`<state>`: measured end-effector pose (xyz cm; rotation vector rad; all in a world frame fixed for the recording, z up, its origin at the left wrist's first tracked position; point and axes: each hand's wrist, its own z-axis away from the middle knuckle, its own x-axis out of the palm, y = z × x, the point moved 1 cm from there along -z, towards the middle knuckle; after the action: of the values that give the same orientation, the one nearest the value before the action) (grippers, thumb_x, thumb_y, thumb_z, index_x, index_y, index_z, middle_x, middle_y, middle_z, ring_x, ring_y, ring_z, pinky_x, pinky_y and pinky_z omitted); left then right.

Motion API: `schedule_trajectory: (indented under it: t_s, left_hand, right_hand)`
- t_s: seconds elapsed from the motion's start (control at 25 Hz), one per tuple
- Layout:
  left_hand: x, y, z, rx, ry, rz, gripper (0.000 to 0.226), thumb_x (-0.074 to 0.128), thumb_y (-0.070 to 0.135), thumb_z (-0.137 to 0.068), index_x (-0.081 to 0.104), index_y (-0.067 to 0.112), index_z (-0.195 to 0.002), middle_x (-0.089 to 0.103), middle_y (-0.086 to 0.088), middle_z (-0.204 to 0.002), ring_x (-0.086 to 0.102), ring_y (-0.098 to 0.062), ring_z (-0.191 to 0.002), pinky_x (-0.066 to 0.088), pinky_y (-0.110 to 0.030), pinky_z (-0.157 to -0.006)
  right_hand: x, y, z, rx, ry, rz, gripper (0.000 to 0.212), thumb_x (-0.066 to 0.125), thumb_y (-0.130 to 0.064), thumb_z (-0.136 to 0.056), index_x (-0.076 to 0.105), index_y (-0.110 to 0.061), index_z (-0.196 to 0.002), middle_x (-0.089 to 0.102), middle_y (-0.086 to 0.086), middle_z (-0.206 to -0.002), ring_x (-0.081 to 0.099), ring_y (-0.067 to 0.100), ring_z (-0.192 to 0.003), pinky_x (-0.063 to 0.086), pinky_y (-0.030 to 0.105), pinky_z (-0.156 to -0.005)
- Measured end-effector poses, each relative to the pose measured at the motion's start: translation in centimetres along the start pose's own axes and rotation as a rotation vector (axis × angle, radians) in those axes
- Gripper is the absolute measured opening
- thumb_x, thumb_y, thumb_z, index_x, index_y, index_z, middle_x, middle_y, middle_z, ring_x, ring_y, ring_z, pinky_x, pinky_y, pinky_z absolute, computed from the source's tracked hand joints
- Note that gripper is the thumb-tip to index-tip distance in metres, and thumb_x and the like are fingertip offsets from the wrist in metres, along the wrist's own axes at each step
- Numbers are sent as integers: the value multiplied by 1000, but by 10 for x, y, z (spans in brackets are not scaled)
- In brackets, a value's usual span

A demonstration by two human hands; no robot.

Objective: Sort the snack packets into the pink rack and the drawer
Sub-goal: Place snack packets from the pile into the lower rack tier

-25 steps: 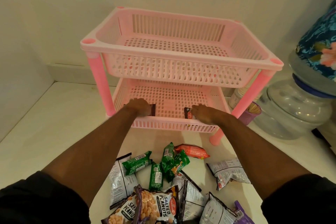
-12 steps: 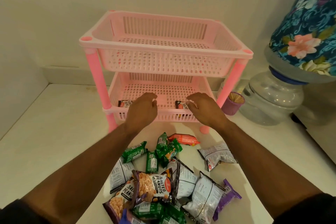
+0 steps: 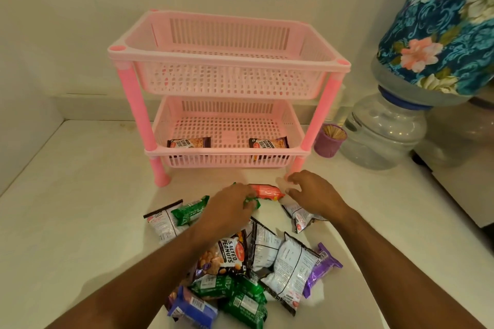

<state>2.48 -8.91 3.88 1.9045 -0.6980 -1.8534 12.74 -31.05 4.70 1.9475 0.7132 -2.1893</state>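
Two peanut packets [image 3: 189, 142] lie in the pink rack [image 3: 230, 67]'s lower tier; both hands [image 3: 230, 208] reach over the packet pile [image 3: 256, 262].

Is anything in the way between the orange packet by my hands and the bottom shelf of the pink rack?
Nothing visible blocks it. The orange packet lies on the counter just before the pink rack, whose bottom shelf has a bare middle between two peanut packets.

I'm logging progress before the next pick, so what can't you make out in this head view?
- Drawer: nowhere in the frame.
- Left hand: covers green packets; grip unclear.
- Right hand: fingertips blurred near the orange packet; contact unclear.
- Blue packet: partly buried in the pile and hidden by the left arm.
- Peanut packets in the rack: lower halves behind the slatted wall.
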Motion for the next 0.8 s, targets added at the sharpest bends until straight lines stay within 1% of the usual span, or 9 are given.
schedule_trajectory:
  t_s: [0.08,0.12,0.24,0.28,0.36,0.44,0.56,0.68,0.8]
  left_hand:
    - [10,7,9,24,-129,-28,46,57,46,-90,54,32,-133,55,10,-136,53,-11,-120,42,-28,-96]
    - [14,10,12,34,-203,-62,57,60,50,-87,48,31,-139,50,9,-142,49,-13,-126,41,-30,-100]
    - [16,11,23,28,-407,-257,96,66,64,-75,26,23,-152,35,0,-153,38,-22,-136,37,-44,-110]
    - [15,10,27,13,-462,-338,106,68,68,-70,21,21,-153,32,-3,-154,35,-24,-137,35,-48,-111]
    - [13,5,39,-18,-544,-490,120,70,72,-64,15,17,-155,28,-6,-156,30,-27,-140,28,-54,-113]
    - [14,1,51,-45,-577,-570,121,72,70,-63,14,15,-154,29,-7,-155,31,-28,-140,25,-56,-113]
    - [15,-2,60,-81,-563,-570,107,73,63,-69,23,16,-151,41,-6,-146,43,-27,-131,30,-54,-110]
    - [13,-4,63,-106,-511,-547,90,71,57,-74,32,18,-145,50,-4,-132,53,-26,-117,39,-50,-100]
    - [12,-5,65,-93,-460,-538,81,70,51,-77,36,17,-142,52,-4,-126,54,-26,-111,43,-47,-94]
  right_hand:
    - [9,11,6,56,-60,94,55,62,-35,-91,48,-26,-143,54,4,-136,53,25,-118,48,38,-92]
    - [13,17,9,73,-117,140,63,65,-35,-88,42,-27,-147,49,5,-141,50,27,-123,47,40,-95]
    - [23,34,15,100,-337,204,95,74,-40,-79,21,-27,-156,20,7,-163,25,30,-146,33,46,-111]
    - [26,39,17,91,-379,232,101,76,-41,-77,17,-27,-158,13,6,-165,18,29,-150,28,47,-115]
    - [35,46,20,55,-388,283,102,76,-44,-79,14,-26,-158,10,6,-166,13,27,-152,24,48,-119]
    - [43,52,24,35,-344,294,97,74,-42,-81,17,-25,-158,15,5,-165,16,25,-151,23,47,-119]
    - [51,58,29,33,-267,285,86,70,-37,-85,22,-26,-156,26,3,-161,22,23,-149,23,46,-118]
    - [57,62,31,16,-195,302,77,66,-41,-88,29,-26,-153,43,2,-149,38,21,-139,33,42,-112]
    - [59,64,31,7,-138,310,68,64,-46,-87,39,-27,-148,53,1,-134,52,21,-123,41,37,-101]
